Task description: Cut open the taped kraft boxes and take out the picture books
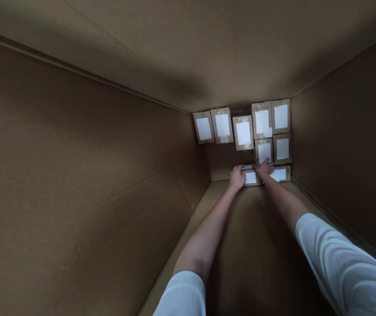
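Deep inside a large cardboard carton, my left hand (238, 177) is closed round the left end of a small cardboard box (250, 178) with a white label. My right hand (265, 168) is at that box's right end. Its thumb side touches the upper corner, while the other fingers spread to the right, over the lower edge of a labelled box (264, 150) above. Partly behind the right wrist, another labelled box (279, 174) lies at the lower right. The right palm's underside is hidden.
More labelled boxes line the far end: a right-hand stack (280, 116), a middle box (243, 133) and a left pair including a left box (204, 127). The tall left wall (109, 158) and right wall (346, 118) of the carton flank my arms.
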A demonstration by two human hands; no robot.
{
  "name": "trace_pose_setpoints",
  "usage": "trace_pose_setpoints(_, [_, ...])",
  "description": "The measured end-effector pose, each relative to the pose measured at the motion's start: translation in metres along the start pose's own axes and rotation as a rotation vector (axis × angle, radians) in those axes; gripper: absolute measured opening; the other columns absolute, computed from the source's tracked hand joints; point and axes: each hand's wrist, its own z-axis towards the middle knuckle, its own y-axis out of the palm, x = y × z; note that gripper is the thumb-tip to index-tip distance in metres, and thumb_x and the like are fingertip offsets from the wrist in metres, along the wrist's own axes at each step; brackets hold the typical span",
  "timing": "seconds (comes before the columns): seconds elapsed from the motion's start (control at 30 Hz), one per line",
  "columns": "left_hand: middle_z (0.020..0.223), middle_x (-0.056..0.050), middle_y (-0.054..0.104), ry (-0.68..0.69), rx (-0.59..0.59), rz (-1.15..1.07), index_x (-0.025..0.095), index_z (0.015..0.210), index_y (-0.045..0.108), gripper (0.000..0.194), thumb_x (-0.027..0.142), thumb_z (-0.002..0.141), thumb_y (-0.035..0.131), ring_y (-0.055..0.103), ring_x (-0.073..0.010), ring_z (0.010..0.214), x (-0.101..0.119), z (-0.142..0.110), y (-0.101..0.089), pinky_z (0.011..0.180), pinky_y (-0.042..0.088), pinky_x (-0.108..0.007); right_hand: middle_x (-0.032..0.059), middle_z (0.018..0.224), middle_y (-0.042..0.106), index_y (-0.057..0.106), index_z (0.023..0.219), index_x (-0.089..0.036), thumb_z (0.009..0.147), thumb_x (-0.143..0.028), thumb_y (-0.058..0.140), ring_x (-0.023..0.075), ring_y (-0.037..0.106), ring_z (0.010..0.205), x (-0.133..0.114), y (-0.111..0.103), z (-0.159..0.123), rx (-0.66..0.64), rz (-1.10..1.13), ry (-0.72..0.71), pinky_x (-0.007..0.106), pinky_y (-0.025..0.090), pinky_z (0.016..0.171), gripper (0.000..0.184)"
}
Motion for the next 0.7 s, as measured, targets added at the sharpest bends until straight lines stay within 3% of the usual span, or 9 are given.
trace_pose_setpoints(0.17, [0.130, -0.012, 0.074, -0.006, -0.019, 0.005, 0.022, 0.127, 0.076, 0.041, 0.008, 0.091, 0.061, 0.070, -0.0303, 0.128, -0.010, -0.007, -0.010, 0.119, 0.054, -0.045, 0.0330, 0.157, 0.046, 0.045, 0.154, -0.017, 0.076, -0.038, 0.089, 0.0477, 0.045, 0.145, -0.004, -0.007, -0.002, 0.026, -0.027, -0.009, 0.062, 0.034, 0.119, 0.092])
trace_pose_setpoints(0.3, [0.127, -0.012, 0.075, -0.017, -0.035, -0.005, 0.023, 0.124, 0.077, 0.039, 0.010, 0.091, 0.061, 0.072, -0.0303, 0.121, -0.047, 0.024, 0.012, 0.117, 0.055, -0.047, 0.0314, 0.156, 0.047, 0.046, 0.154, -0.017, 0.072, -0.038, 0.089, 0.0480, 0.044, 0.145, -0.009, 0.012, 0.011, 0.072, -0.043, -0.020, 0.061, 0.040, 0.115, 0.094])
trace_pose_setpoints(0.47, [0.123, -0.013, 0.077, -0.050, -0.092, 0.001, 0.024, 0.120, 0.077, 0.034, 0.014, 0.090, 0.065, 0.073, -0.0325, 0.121, -0.086, 0.066, 0.035, 0.116, 0.054, -0.047, 0.0291, 0.153, 0.047, 0.047, 0.149, -0.019, 0.073, -0.047, 0.089, 0.0448, 0.043, 0.143, -0.032, 0.039, 0.013, 0.062, -0.045, 0.015, 0.057, 0.048, 0.109, 0.092])
trace_pose_setpoints(0.6, [0.138, -0.015, 0.074, -0.107, -0.154, 0.086, 0.021, 0.129, 0.075, 0.039, 0.014, 0.092, 0.064, 0.069, -0.0292, 0.133, -0.089, 0.081, 0.016, 0.120, 0.049, -0.039, 0.0262, 0.152, 0.049, 0.047, 0.147, -0.019, 0.072, -0.052, 0.089, 0.0410, 0.045, 0.142, -0.057, 0.035, -0.012, 0.052, -0.052, 0.045, 0.053, 0.050, 0.107, 0.092])
trace_pose_setpoints(0.7, [0.144, -0.017, 0.071, -0.123, -0.149, 0.102, 0.019, 0.136, 0.072, 0.043, 0.016, 0.095, 0.062, 0.067, -0.0284, 0.137, -0.073, 0.082, -0.014, 0.121, 0.047, -0.038, 0.0256, 0.149, 0.053, 0.049, 0.144, -0.018, 0.070, -0.056, 0.090, 0.0406, 0.048, 0.140, -0.072, 0.006, -0.040, 0.037, -0.031, -0.024, 0.050, 0.051, 0.108, 0.092])
